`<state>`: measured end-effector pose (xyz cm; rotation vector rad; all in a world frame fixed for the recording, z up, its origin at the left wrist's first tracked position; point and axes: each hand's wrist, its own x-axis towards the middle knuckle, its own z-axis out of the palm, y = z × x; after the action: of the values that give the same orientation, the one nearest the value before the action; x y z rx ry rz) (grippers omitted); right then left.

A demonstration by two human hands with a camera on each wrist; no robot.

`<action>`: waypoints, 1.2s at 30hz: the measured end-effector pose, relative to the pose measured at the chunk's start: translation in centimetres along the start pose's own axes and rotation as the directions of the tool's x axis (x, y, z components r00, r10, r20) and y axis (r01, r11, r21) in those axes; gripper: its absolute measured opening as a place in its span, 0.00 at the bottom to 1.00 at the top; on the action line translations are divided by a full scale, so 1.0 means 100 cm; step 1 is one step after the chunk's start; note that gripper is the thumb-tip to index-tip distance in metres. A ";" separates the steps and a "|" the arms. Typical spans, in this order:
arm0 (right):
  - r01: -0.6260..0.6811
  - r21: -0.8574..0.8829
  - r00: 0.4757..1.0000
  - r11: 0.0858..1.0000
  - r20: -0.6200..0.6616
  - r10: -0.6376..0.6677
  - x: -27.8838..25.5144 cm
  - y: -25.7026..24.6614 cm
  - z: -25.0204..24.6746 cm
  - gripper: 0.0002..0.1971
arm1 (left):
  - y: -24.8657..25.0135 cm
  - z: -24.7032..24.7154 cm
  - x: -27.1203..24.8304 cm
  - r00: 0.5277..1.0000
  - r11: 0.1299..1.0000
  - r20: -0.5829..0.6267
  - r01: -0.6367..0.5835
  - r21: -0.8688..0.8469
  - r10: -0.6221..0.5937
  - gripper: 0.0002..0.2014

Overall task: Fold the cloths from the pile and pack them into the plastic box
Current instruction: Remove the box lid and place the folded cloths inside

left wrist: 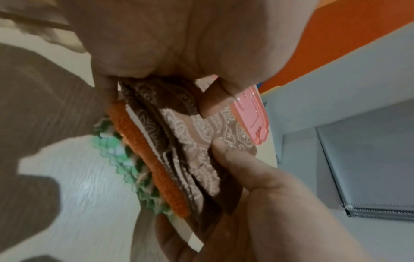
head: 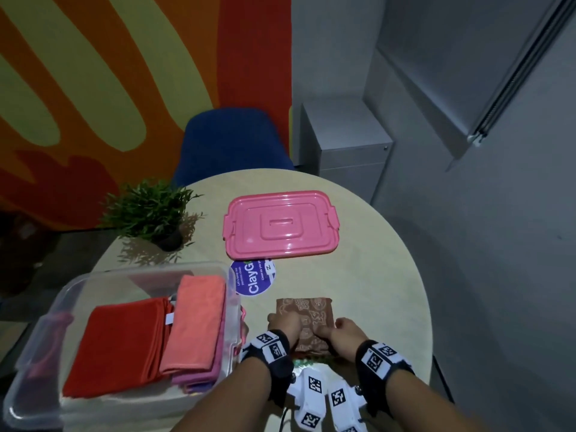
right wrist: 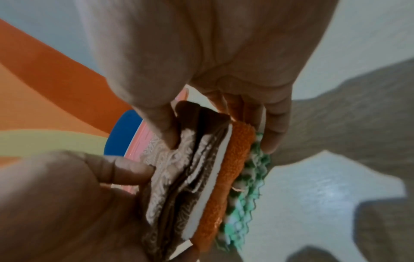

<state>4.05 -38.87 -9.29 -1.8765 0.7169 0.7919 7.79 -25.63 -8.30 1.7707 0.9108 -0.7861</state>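
A folded brown patterned cloth [head: 304,316] lies on top of a small stack near the table's front edge. Under it are a white layer, an orange cloth [right wrist: 233,159] and a green-and-white cloth [right wrist: 253,170]. My left hand [head: 285,326] grips the stack's left side, its thumb [left wrist: 209,102] on top and its fingers underneath. My right hand [head: 340,332] grips the right side the same way, thumb [right wrist: 167,132] above and fingers [right wrist: 272,136] below. The clear plastic box [head: 37,325] stands at the left, holding folded red [head: 118,344], coral [head: 196,322] and pink cloths.
The box's pink lid [head: 280,226] lies flat behind the stack. A round purple sticker [head: 252,277] sits between lid and stack. A small potted plant [head: 149,210] stands at the back left, and a blue chair [head: 230,141] is behind the round table [head: 389,275].
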 end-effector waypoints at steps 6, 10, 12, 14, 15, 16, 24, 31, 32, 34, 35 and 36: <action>-0.086 0.309 0.992 0.947 0.111 0.054 -0.008 -0.005 -0.014 0.09 | -0.005 -0.005 0.012 0.960 1.000 0.279 -0.024 -0.002 0.023 0.32; -0.048 0.429 0.994 0.902 0.105 0.003 -0.018 -0.024 -0.031 0.11 | -0.004 0.005 0.044 0.937 0.996 0.339 -0.079 -0.029 0.084 0.38; -0.027 0.459 0.993 0.888 0.116 -0.030 -0.028 -0.038 -0.040 0.09 | 0.012 -0.001 0.042 0.919 0.987 0.361 -0.156 -0.041 0.160 0.42; -0.007 0.466 0.991 0.885 0.122 -0.056 -0.039 -0.053 -0.049 0.08 | 0.029 -0.008 0.033 0.898 0.974 0.379 -0.221 -0.055 0.225 0.43; 0.013 0.467 0.990 0.884 0.120 -0.078 -0.043 -0.060 -0.052 0.09 | 0.039 -0.014 0.024 0.889 0.966 0.379 -0.245 -0.078 0.256 0.43; 0.037 0.467 0.988 0.883 0.115 -0.102 -0.049 -0.069 -0.054 0.09 | 0.050 -0.022 0.010 0.890 0.963 0.368 -0.257 -0.083 0.270 0.44; 0.334 0.528 0.917 0.781 0.010 -0.399 -0.117 -0.173 -0.022 0.13 | 0.118 -0.162 -0.112 0.835 0.848 0.149 -0.525 -0.075 0.530 0.44; 0.378 0.420 0.871 0.825 0.141 -0.470 -0.153 -0.239 0.109 0.14 | 0.082 -0.322 -0.079 0.834 0.846 0.147 -0.530 -0.050 0.531 0.36; 0.384 0.345 0.878 0.857 0.152 -0.454 -0.148 -0.241 0.130 0.18 | 0.067 -0.341 -0.064 0.860 0.867 0.124 -0.497 -0.022 0.496 0.37; 0.393 0.185 0.888 0.901 0.177 -0.424 -0.137 -0.240 0.172 0.25 | 0.036 -0.371 -0.039 0.908 0.912 0.110 -0.409 0.029 0.404 0.42; 0.387 0.121 0.894 0.914 0.195 -0.404 -0.133 -0.238 0.190 0.27 | 0.022 -0.382 -0.030 0.923 0.924 0.101 -0.377 0.056 0.371 0.44; 0.364 0.073 0.906 0.928 0.205 -0.372 -0.126 -0.234 0.206 0.28 | 0.009 -0.390 -0.032 0.931 0.927 0.087 -0.362 0.098 0.354 0.43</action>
<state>9.35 -9.24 5.84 -1.7884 0.2248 0.7166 11.18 9.91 7.73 1.9244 0.4823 -0.6622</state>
